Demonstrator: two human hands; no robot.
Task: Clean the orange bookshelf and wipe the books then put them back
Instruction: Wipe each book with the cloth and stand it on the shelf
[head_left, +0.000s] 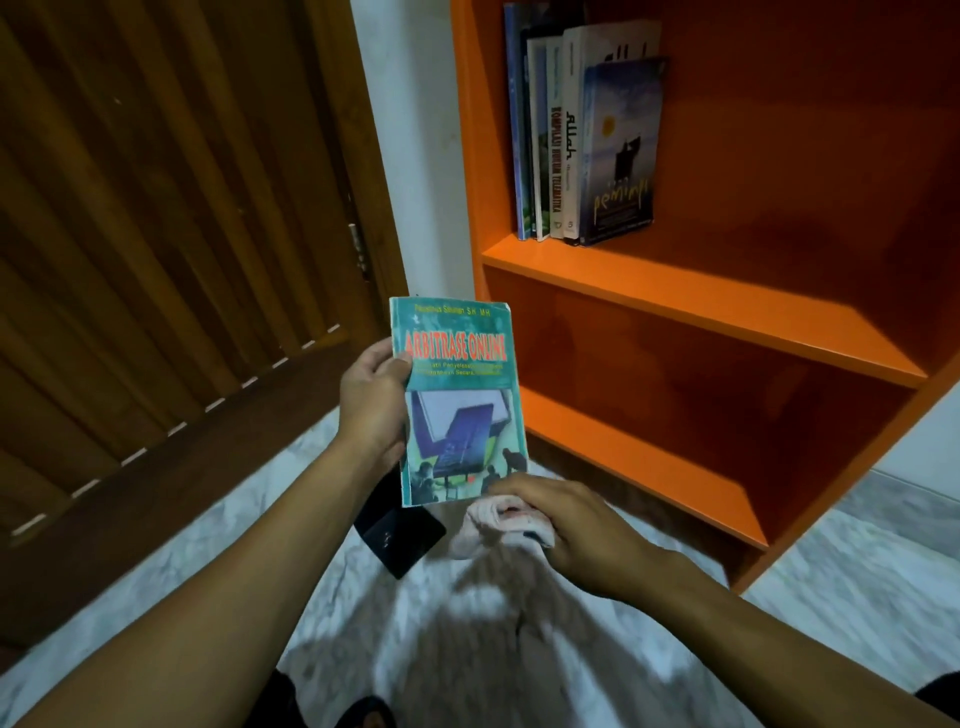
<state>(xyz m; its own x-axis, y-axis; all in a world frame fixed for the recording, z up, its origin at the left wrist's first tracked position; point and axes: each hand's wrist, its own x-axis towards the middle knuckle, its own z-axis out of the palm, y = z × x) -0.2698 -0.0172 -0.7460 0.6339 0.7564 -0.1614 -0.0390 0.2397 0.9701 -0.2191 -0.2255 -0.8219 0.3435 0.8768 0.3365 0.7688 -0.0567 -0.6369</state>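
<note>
My left hand (371, 402) holds a teal paperback titled "Arbitrase Online" (460, 400) upright by its left edge, cover facing me, in front of the orange bookshelf (701, 301). My right hand (576, 525) is closed on a crumpled pale cloth (493, 527) pressed against the book's bottom right corner. Several books (584, 135) stand upright at the left end of the upper shelf. The two lower shelves hold nothing.
A dark flat book or wallet (400, 535) lies on the pale marbled floor (208, 566) below the teal book. A brown wooden door (156, 234) fills the left. A white wall strip (410, 156) separates door and shelf.
</note>
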